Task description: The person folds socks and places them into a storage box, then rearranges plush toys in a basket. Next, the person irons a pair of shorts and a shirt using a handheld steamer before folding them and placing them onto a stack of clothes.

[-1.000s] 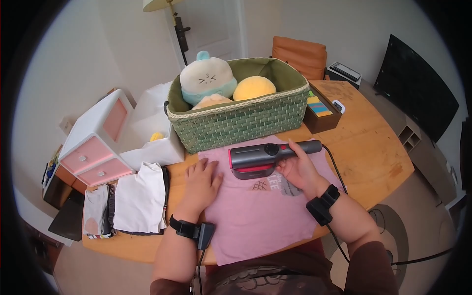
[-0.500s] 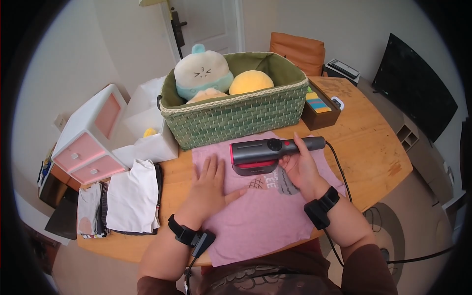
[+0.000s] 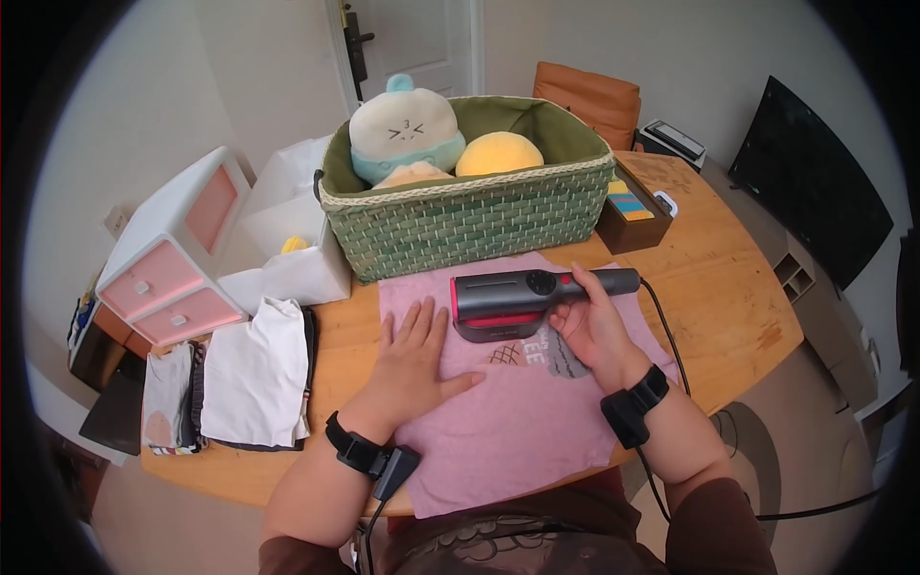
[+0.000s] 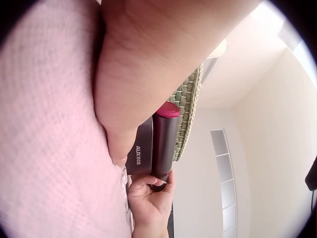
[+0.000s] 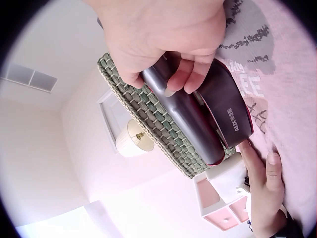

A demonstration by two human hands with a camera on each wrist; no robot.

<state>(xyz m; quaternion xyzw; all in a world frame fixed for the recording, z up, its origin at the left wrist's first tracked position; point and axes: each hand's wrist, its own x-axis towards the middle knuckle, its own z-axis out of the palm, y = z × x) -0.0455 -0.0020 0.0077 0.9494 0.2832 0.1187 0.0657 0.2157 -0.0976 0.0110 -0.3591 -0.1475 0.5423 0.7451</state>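
A pink shirt (image 3: 508,431) with a printed ice-cream cone and lettering lies spread on the wooden table. My right hand (image 3: 592,331) grips the handle of a dark grey handheld garment steamer (image 3: 494,297) with red trim, thumb along the top. Its head is over the upper part of the shirt, just above the print; the right wrist view shows fingers (image 5: 185,74) curled under the handle. Left of the steamer, my left hand (image 3: 412,362) lies flat on the shirt, its thumb pointing right. In the left wrist view the steamer's AUX lettering (image 4: 138,154) shows beyond this hand.
Behind the shirt stands a green woven basket (image 3: 470,230) with plush toys. Folded clothes (image 3: 254,383), a white box (image 3: 321,273) and a pink-and-white drawer unit (image 3: 177,287) are at left. A brown box (image 3: 637,225) sits back right. The steamer's cord (image 3: 666,331) hangs off the right side.
My left hand has slid farther onto the shirt from its left edge, its thumb now stretched to the right. The steamer stays at nearly the same place over the shirt; the head view shifts slightly.
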